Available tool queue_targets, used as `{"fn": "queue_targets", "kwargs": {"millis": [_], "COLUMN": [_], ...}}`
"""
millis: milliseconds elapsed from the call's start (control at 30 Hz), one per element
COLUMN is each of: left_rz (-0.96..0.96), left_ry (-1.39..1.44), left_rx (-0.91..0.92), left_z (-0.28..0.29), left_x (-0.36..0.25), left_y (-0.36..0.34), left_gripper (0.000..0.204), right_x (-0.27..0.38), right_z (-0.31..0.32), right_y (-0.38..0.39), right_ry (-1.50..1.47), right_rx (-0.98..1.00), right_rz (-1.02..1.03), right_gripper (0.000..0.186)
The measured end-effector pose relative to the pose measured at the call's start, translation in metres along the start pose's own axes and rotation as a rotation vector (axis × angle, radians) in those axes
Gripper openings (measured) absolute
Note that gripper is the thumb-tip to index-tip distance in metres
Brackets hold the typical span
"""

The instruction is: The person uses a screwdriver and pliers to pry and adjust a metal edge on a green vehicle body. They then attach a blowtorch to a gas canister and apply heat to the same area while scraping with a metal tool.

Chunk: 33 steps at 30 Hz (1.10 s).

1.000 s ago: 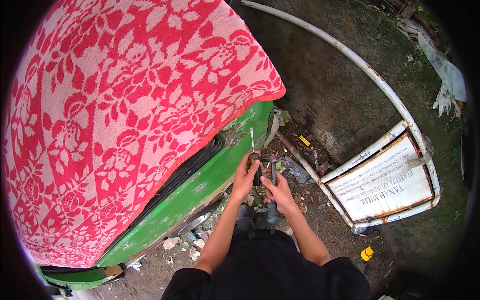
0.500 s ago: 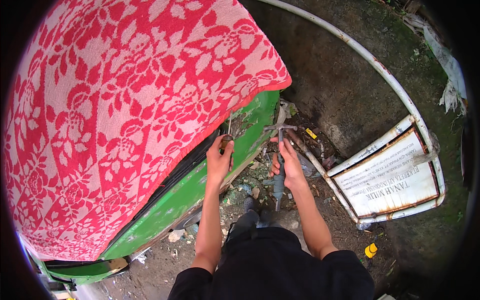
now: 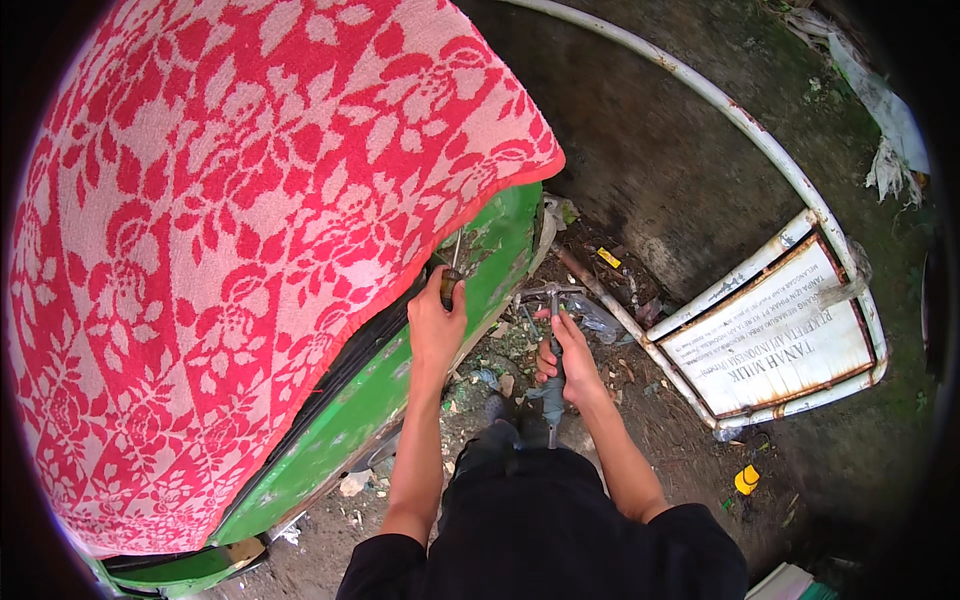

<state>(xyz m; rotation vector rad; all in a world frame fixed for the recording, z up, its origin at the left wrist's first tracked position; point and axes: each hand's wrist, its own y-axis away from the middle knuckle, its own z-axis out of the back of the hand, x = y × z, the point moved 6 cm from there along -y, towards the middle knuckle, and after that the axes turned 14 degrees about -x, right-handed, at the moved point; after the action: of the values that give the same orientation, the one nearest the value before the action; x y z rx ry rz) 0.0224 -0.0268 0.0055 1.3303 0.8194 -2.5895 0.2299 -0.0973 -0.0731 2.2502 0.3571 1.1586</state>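
Observation:
My left hand [image 3: 436,322] is closed round the dark amber handle of a screwdriver [image 3: 450,284]. Its thin shaft points away from me, over the dented green body panel [image 3: 497,232], beside the edge of the red and pink floral towel [image 3: 270,200]. Whether the tip touches the panel cannot be made out. To the right, my right hand [image 3: 578,365] grips a hammer [image 3: 552,402] by its grey wrapped handle. The narrow metal head lies beyond my fingers, apart from the screwdriver and the panel, and the handle's bare end points toward me.
A bent white pipe frame [image 3: 735,112] with a rusty-edged sign panel [image 3: 775,345] lies on the right. Stones, plastic scraps and a yellow piece [image 3: 746,480] litter the dirt. The towel drapes over the green vehicle body on the left.
My right hand has brought the hammer lower and toward me, its head now farther from the green panel. My left hand keeps hold of the screwdriver. The whole view has shifted slightly.

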Motion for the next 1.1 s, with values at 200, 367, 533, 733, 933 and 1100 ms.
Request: {"fn": "queue_targets", "kwargs": {"millis": [200,367,533,733,933,1100], "left_rz": [-0.04,-0.036,-0.037,-0.019,-0.012,0.06], "left_ry": [0.057,0.107,0.025,0.013,0.043,0.12], "left_rx": [-0.102,0.007,-0.045,-0.105,-0.103,-0.058], "left_z": [0.004,-0.027,-0.015,-0.012,0.005,0.016], "left_x": [0.015,-0.013,0.006,0.023,0.017,0.017], "left_y": [0.019,-0.022,0.007,0.02,0.016,0.012], "left_gripper": [0.03,0.036,0.03,0.033,0.033,0.033], "right_x": [0.004,0.008,0.0,-0.002,-0.003,-0.012], "right_z": [0.002,-0.003,0.001,0.008,0.005,0.003], "right_y": [-0.005,-0.012,-0.008,-0.013,-0.012,-0.013], "right_ry": [-0.014,-0.001,-0.034,-0.035,-0.015,-0.005], "right_rx": [-0.006,-0.055,-0.025,-0.047,-0.064,-0.054], "right_rz": [0.028,0.012,0.027,0.018,0.007,-0.002], "right_gripper": [0.03,0.03,0.03,0.029,0.028,0.027]}}
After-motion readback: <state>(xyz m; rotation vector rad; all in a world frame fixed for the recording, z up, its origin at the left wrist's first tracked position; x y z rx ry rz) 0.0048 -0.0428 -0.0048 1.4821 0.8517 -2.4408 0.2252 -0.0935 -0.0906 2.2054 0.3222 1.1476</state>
